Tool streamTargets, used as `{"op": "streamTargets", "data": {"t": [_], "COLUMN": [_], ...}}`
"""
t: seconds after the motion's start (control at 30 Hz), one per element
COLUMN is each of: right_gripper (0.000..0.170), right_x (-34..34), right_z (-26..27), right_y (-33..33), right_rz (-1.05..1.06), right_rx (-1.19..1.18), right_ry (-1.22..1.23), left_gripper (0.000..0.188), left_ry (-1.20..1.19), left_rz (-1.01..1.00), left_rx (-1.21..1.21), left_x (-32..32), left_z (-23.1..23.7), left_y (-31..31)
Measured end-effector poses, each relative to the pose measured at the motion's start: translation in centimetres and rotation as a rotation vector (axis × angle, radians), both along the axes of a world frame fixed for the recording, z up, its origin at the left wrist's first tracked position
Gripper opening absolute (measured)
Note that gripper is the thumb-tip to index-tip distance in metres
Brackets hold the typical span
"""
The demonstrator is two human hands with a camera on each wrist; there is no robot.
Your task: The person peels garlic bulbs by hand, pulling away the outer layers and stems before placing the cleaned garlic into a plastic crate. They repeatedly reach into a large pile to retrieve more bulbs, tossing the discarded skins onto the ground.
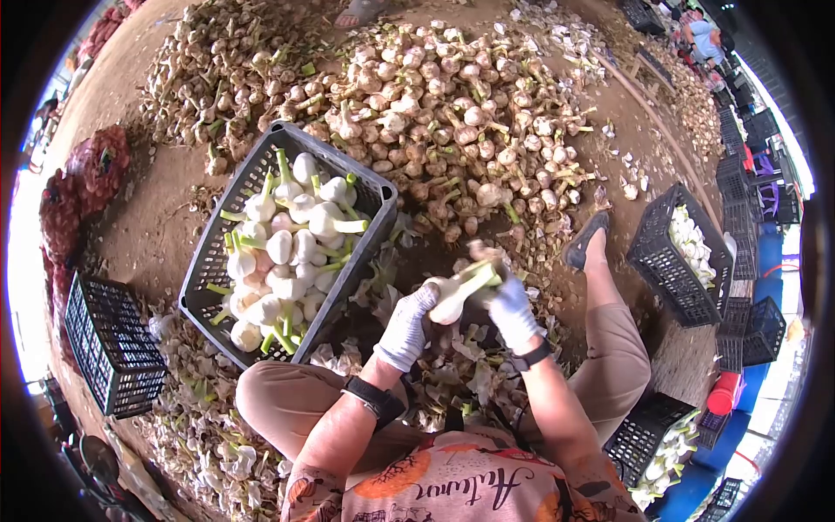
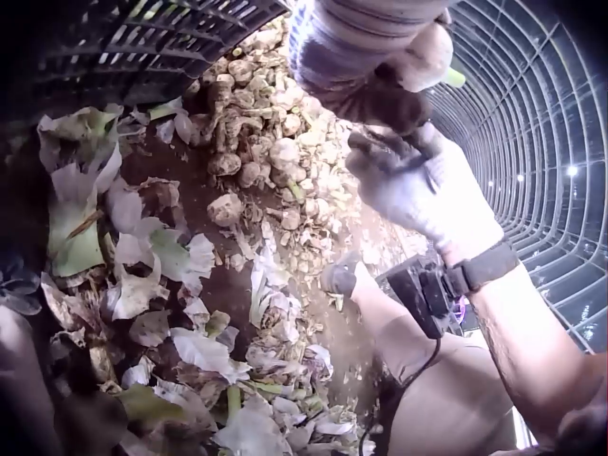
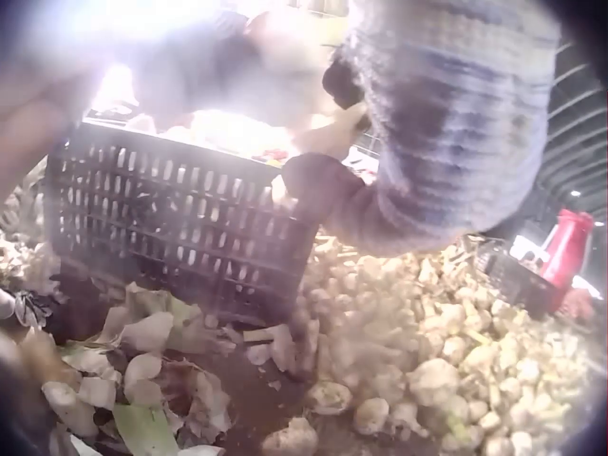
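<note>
In the head view my gloved left hand (image 1: 407,324) grips a white garlic bulb (image 1: 449,308) with its thick pale-green stem angled up to the right. My gloved right hand (image 1: 511,311) is at the stem end, fingers curled in against the stem, with blurred brownish skin (image 1: 487,252) beside them. In the left wrist view the bulb (image 2: 425,59) shows past the left glove (image 2: 332,57), and the right hand (image 2: 427,190) comes close below it with dirty fingertips. The right wrist view is hazy; the right glove (image 3: 456,123) fills its top.
Left of my hands stands a black crate (image 1: 344,300) of cleaned garlic bulbs. Ahead lies a large heap of unpeeled garlic (image 1: 452,104). Peeled skins (image 1: 470,365) litter the ground between my legs. More crates of garlic (image 1: 674,261) stand at the right, another crate (image 1: 113,344) at the left.
</note>
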State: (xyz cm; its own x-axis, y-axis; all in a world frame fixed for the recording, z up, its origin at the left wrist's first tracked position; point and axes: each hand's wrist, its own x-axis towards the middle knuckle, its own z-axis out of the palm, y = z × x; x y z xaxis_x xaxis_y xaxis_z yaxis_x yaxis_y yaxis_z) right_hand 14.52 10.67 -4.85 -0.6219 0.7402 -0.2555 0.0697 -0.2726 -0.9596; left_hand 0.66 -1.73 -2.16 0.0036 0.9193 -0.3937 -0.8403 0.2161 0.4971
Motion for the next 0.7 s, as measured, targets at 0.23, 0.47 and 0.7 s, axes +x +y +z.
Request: {"op": "streamTargets", "data": {"t": [0.23,0.47,0.7], "right_gripper": [0.027,0.033,0.015], "right_x": [2.8,2.9,3.3], "right_z": [3.1,1.5,-3.0], "right_y": [-1.7,-2.3,0.2], "right_rz": [-0.030,-0.094,-0.490], "right_rx": [-0.284,-0.652,-0.591], "right_ry": [0.022,0.292,0.057], "left_gripper": [0.060,0.023,0.015], "left_ry": [0.243,0.188,0.501], "left_rz": [0.137,0.361,-0.228], "left_rx": [0.031,-0.123,0.159], "left_x": [2.1,0.2,0.3], "left_z": [-0.8,0.0,2.5], "left_y": [0.4,0.4,-0.5]}}
